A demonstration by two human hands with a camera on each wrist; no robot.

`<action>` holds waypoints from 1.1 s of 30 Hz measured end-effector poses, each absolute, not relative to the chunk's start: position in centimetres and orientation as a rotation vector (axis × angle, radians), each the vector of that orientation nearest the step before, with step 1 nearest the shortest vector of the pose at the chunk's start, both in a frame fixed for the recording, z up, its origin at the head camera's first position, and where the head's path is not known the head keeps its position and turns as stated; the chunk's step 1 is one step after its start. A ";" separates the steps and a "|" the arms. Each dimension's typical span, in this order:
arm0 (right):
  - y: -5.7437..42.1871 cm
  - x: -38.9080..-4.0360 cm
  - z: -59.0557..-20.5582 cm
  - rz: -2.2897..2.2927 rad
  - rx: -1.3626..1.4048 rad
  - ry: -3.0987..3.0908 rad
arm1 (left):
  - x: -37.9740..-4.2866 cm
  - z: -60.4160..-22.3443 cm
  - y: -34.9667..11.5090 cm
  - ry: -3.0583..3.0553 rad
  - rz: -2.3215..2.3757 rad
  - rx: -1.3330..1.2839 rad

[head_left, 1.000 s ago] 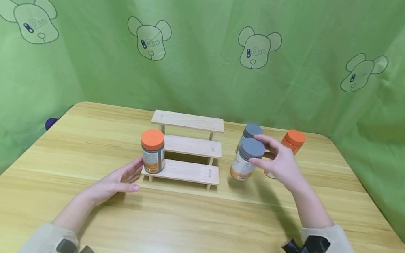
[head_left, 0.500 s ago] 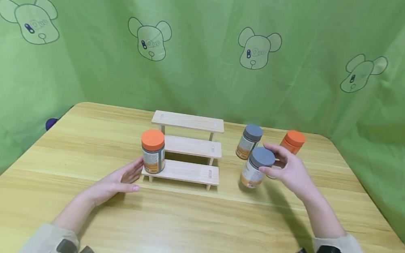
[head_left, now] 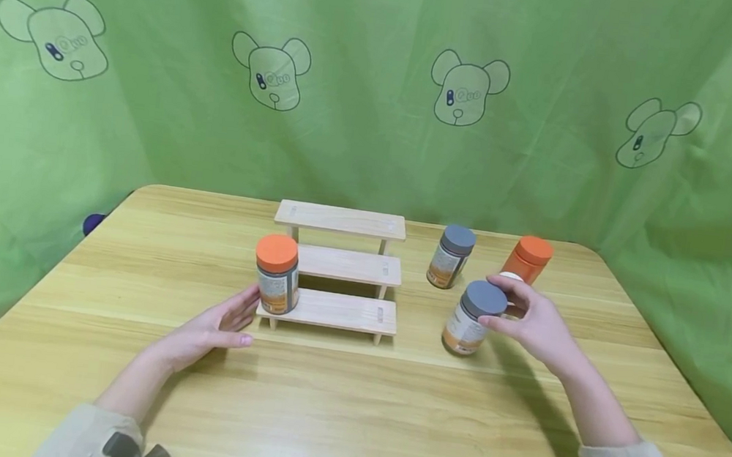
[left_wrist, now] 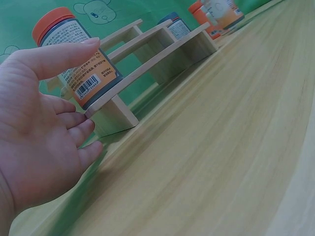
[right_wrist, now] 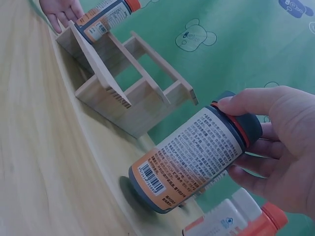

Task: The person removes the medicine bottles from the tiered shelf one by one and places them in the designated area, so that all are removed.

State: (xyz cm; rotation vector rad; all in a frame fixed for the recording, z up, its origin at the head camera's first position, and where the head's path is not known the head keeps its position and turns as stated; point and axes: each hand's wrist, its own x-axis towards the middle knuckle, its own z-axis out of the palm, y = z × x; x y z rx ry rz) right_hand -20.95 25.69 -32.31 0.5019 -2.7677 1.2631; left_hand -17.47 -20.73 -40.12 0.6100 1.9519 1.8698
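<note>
In the head view, my right hand [head_left: 532, 325] grips a grey-lidded supplement jar [head_left: 465, 330] near its lid, thumb on the near side. The right wrist view shows this jar [right_wrist: 189, 160] tilted, its base close over the tabletop with a shadow beside it. My left hand [head_left: 214, 328] lies at the left end of a three-step wooden shelf [head_left: 338, 310], fingertips right at the lowest board. On that board's left end stands an orange-lidded jar [head_left: 276, 279]. In the left wrist view, my left thumb [left_wrist: 64, 56] extends across in front of this jar, palm facing the camera.
Another grey-lidded jar [head_left: 449, 257] stands behind the held one. Farther right is an orange jar [head_left: 527, 260]; a white-capped bottle [right_wrist: 229, 216] is beside it, mostly hidden by my right hand in the head view. A green curtain [head_left: 360, 147] hangs behind the wooden table [head_left: 334, 417].
My right hand has carried the grey-lidded jar rightward, toward me and lower, away from the shelf, uncovering the grey-lidded jar behind it. The left hand and shelf have stayed put.
</note>
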 end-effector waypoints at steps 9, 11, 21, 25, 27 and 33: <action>26.3 -20.7 -32.8 1.243 0.464 -2.812 | -17.5 -40.2 -20.7 1.952 1.871 0.613; 26.3 -20.7 -33.0 1.234 0.458 -2.826 | -17.5 -40.2 -20.7 1.952 1.869 0.612; 26.3 -20.9 -33.3 1.235 0.452 -2.829 | -17.5 -40.0 -20.7 1.957 1.867 0.607; 26.3 -20.9 -33.2 1.248 0.477 -2.822 | -17.5 -40.0 -20.8 1.954 1.872 0.607; 26.2 -21.0 -33.2 1.249 0.492 -2.819 | -17.5 -40.0 -20.8 1.954 1.873 0.607; 26.4 -21.1 -33.3 1.258 0.527 -2.821 | -17.5 -40.0 -20.8 1.949 1.868 0.611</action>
